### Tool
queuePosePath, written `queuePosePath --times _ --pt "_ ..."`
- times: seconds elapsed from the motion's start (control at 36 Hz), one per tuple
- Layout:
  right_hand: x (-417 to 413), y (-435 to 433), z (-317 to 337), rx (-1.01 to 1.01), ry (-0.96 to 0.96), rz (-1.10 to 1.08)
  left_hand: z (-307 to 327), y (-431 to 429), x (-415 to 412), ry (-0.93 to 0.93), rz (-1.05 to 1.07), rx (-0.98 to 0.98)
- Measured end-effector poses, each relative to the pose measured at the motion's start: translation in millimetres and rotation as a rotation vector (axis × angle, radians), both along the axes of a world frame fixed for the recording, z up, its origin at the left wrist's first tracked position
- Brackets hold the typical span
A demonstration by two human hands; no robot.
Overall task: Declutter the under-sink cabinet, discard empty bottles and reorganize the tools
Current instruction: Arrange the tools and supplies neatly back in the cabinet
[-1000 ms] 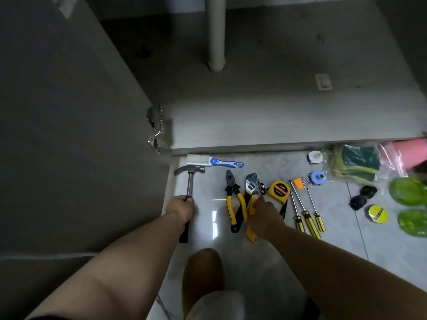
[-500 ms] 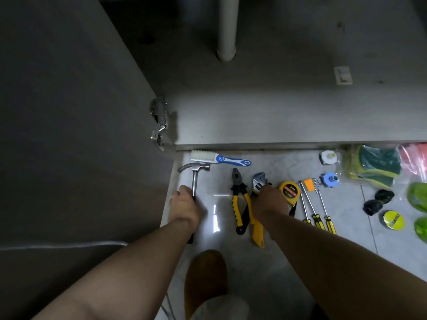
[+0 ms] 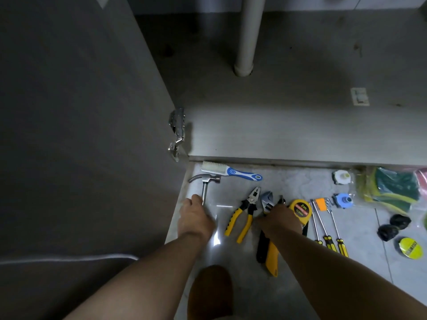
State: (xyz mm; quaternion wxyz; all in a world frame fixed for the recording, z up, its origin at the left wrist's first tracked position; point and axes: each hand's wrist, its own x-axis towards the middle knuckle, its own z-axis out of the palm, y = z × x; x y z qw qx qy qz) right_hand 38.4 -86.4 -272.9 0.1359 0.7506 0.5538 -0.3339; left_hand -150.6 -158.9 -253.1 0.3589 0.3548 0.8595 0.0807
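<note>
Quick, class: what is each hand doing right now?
Left hand: grips the hammer by its handle.
Right hand: fingers curled round the wrench.

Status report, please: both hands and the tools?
Left hand grips hammer handle. Right hand grips wrench. Pliers lie between, untouched.

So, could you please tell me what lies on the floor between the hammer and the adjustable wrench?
The yellow-handled pliers lie there, as the head view shows.
</note>
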Motion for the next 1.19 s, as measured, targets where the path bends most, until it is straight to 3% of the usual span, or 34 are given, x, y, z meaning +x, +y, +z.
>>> queuePosePath --times 0.17,0.28,0.39,0.44,0.56,0.64,0.75,0.83,0.94,1.08,1.19 --pt "15.1 1.1 1.3 0.049 0.110 0.006 -6.4 -2.6 0.3 0.060 -0.023 0.073" --pt "16.6 2.0 7.4 0.185 0.168 0.005 -8.4 -4.9 0.9 0.078 -0.031 0.105" --pt "2.9 4.9 16.3 0.312 0.359 0.002 -13.4 -8.3 -1.4 0.065 -0.037 0.212" --pt "-11.9 8.5 20.4 0.259 0.463 -0.002 -13.9 -8.4 0.3 -0.021 0.010 0.238" --pt "-44.2 5.0 23.3 -0.062 0.777 -0.176 -11.1 -8.1 10.0 -0.367 0.168 0.193" --pt "-59.4 -2.7 22.4 -0.239 0.841 -0.212 -10.9 -9.4 12.7 -0.652 0.263 0.174" --pt "-60.3 -12.0 18.3 -0.257 0.759 -0.140 -12.2 -12.4 10.1 -0.679 0.254 0.126" --pt "-51.3 -19.5 13.4 -0.045 0.469 0.285 -17.7 -16.2 12.0 -0.654 0.285 0.110" --pt "-30.3 -33.7 6.3 0.119 0.318 0.438 -21.8 -17.4 13.6 -0.611 0.346 0.111" --pt "-2.9 -44.1 2.4 0.233 0.165 0.316 -29.0 -14.2 16.5 -0.487 0.403 0.088" --pt "19.3 -54.9 1.1 0.229 0.106 0.183 -19.7 -12.6 16.0 -0.201 0.183 0.038"
